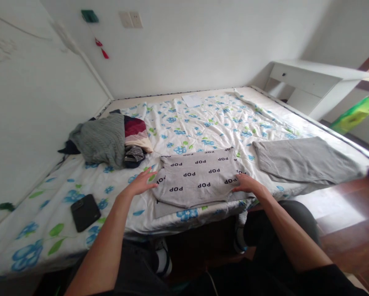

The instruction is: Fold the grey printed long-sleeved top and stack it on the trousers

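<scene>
A light grey shirt (190, 174) printed with "POP" lies spread flat near the front edge of the bed, its lettering upside down to me. Part of it is tucked in at the sides, and a grey layer shows under its near edge. My left hand (141, 182) is at the shirt's left edge with fingers spread. At the opposite edge rests my right hand (246, 183), fingers apart over the cloth. Neither hand grips the fabric. To the right lies a grey ribbed garment (304, 160), laid flat and folded.
A heap of clothes (102, 137) sits on the left of the flowered bedsheet (184, 123). A black phone (85, 213) lies nearer, left of my arm. White paper (192, 100) is at the back. A white desk (307, 82) stands beyond the bed's right side.
</scene>
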A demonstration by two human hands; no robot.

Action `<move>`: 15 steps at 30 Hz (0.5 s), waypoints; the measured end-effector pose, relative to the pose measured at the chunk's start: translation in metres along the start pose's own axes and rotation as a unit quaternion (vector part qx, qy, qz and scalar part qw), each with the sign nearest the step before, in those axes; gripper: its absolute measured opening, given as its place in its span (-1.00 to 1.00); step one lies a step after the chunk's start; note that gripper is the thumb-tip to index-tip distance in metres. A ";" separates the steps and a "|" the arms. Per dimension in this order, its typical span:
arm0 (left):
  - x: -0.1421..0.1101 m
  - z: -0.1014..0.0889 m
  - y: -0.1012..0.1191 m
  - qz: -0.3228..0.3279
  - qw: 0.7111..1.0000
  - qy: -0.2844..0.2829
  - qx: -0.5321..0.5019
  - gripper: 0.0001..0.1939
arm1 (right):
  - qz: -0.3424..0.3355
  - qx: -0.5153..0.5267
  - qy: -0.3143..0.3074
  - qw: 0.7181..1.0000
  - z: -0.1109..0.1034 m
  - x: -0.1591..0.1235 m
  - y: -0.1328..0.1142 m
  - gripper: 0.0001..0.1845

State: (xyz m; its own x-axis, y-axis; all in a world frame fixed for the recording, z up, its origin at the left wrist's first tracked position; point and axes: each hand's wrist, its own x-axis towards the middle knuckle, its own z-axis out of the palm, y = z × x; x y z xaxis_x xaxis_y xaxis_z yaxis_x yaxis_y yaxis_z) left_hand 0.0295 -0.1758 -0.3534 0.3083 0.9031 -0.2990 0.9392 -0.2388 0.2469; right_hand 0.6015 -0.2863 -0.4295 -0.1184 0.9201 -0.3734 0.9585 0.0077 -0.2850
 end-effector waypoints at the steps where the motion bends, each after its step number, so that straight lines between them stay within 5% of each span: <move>1: -0.010 0.006 0.001 0.013 1.000 -0.002 0.001 0.05 | -0.009 0.013 0.032 0.999 0.001 0.000 -0.003 0.03; 4: -0.035 0.030 0.012 0.038 0.999 0.007 -0.002 -0.01 | -0.048 0.048 0.109 0.992 0.008 0.002 -0.023 0.09; 6: -0.046 0.047 0.021 0.049 0.999 0.009 -0.013 -0.03 | -0.069 0.064 0.106 0.990 0.013 0.004 -0.039 0.04; 10: -0.054 0.071 0.034 0.064 0.997 -0.036 -0.030 -0.03 | -0.087 0.069 -0.015 0.994 0.015 0.002 -0.056 0.16; 15: -0.048 0.069 0.038 0.070 0.996 -0.051 -0.021 -0.08 | -0.116 0.079 -0.135 0.981 -0.005 -0.013 -0.052 0.19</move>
State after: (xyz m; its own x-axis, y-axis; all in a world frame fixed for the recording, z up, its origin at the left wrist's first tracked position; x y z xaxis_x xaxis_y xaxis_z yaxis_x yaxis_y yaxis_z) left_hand 0.0614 -0.2532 -0.3935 0.4520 0.8207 -0.3496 0.8791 -0.3432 0.3308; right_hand 0.5544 -0.2970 -0.4049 -0.4125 0.7639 -0.4963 0.8483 0.1235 -0.5149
